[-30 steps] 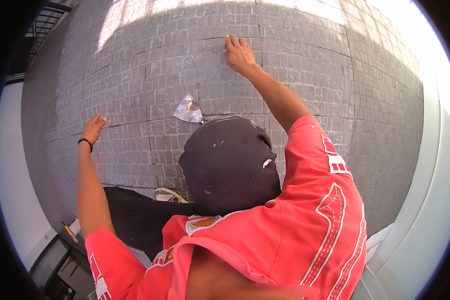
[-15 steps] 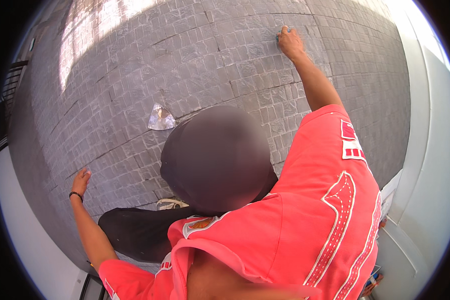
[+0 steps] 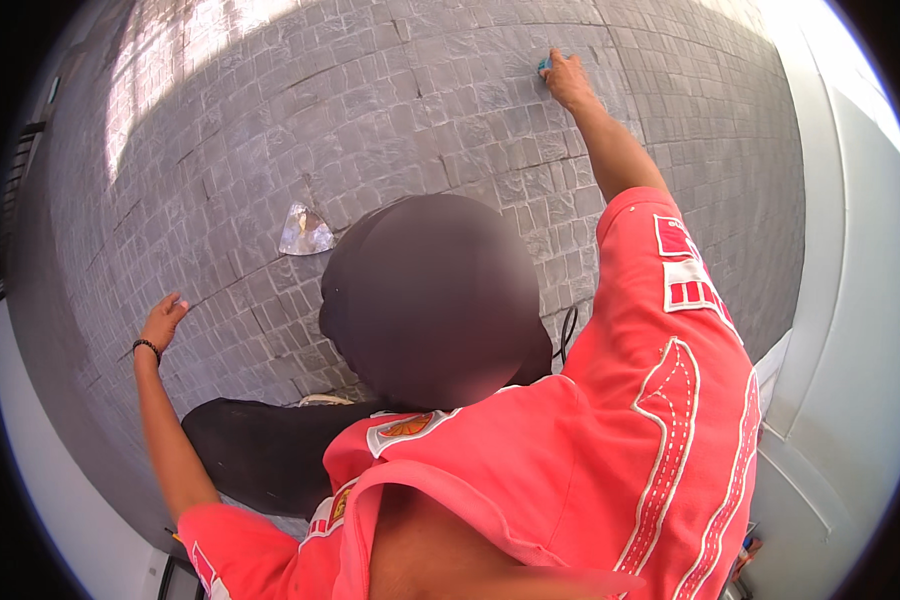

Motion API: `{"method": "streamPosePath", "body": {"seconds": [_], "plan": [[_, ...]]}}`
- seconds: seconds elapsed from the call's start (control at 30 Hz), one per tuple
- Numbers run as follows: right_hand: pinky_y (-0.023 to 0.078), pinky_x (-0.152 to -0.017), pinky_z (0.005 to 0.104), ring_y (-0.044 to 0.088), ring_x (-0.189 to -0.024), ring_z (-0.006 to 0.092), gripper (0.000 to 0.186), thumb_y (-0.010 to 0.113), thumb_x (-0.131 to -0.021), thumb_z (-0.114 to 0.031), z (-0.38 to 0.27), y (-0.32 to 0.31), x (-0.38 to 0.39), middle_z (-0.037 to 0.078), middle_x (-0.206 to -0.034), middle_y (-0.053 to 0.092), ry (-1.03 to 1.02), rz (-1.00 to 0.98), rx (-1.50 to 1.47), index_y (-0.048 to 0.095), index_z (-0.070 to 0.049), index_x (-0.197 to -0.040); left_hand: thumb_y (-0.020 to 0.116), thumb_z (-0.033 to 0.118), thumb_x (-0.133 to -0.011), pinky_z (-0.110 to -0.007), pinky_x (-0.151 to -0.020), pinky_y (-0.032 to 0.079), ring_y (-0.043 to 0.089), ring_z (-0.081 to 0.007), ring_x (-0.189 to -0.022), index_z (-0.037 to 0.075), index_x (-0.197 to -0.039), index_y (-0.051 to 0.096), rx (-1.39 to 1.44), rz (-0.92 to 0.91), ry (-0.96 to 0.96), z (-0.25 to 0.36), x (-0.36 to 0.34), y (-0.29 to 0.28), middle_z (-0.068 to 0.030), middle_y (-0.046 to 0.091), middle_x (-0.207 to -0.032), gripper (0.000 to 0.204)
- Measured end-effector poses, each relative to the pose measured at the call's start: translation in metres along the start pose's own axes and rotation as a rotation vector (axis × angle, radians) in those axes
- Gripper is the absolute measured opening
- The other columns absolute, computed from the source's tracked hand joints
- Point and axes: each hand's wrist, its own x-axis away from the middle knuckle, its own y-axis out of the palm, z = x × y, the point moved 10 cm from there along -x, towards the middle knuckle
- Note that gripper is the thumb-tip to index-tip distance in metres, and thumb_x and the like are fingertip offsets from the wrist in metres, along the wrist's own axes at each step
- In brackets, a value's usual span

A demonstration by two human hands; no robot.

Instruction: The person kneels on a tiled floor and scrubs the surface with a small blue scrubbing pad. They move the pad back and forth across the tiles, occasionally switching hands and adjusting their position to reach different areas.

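My right hand (image 3: 569, 82) is stretched far forward, low over the grey paving (image 3: 390, 130). Its fingers are closed on a small teal object (image 3: 543, 65), mostly hidden by the hand; its kind is too small to make out. Off to the left, my left hand (image 3: 162, 321) hangs over the paving with its fingers partly stretched, and no held thing shows in it. A dark beaded bracelet (image 3: 147, 347) circles that wrist. Between the hands, nearer the left one, a clear, shiny wedge-shaped piece (image 3: 305, 231) lies on the stones.
A large, dark, blurred rounded shape (image 3: 425, 300) covers the middle of the view. My dark-trousered leg (image 3: 255, 450) is bent at the lower left. A pale wall (image 3: 840, 300) runs along the right side, with a dark railing (image 3: 15, 190) at the far left.
The left hand has risen forward, and its fingers point more outward. My right hand has shifted slightly left, showing more of the teal object. The whole view has moved a little.
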Motion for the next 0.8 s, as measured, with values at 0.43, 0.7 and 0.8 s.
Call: {"method": "streamPosePath", "body": {"seconds": [0.43,0.7,0.8], "plan": [[0.053,-0.091,0.0479,0.061,-0.111,0.0459,0.055,0.067,-0.092,-0.029,-0.006,-0.003,0.107,0.028,-0.136,0.046,0.023,-0.097,-0.104,0.051,-0.011,-0.142,0.063,0.043,-0.094,-0.038,-0.110,0.038,0.050,-0.0327,-0.134,0.000,-0.150,0.038,-0.104,-0.142,-0.089,-0.018,-0.013,0.029,-0.0247,0.050,-0.145,0.074],[0.053,-0.088,0.0445,0.063,-0.106,0.0384,0.035,0.060,-0.089,-0.017,-0.243,0.046,0.114,0.020,-0.121,0.057,-0.596,-0.011,-0.111,0.065,-0.008,-0.123,0.061,0.042,-0.095,-0.038,-0.110,0.039,0.051,-0.0322,-0.133,0.001,-0.151,0.037,0.028,0.040,0.080,0.044,-0.003,0.001,-0.0244,0.055,-0.140,0.073],[0.054,-0.085,0.0448,0.063,-0.103,0.0366,0.031,0.059,-0.089,-0.014,-0.275,0.047,0.124,0.017,-0.115,0.059,-0.521,-0.182,-0.038,0.066,-0.008,-0.119,0.061,0.042,-0.096,-0.039,-0.111,0.038,0.049,-0.0320,-0.134,0.002,-0.151,0.037,-0.020,0.030,0.043,0.036,0.007,0.003,-0.0243,0.052,-0.143,0.072]]}}
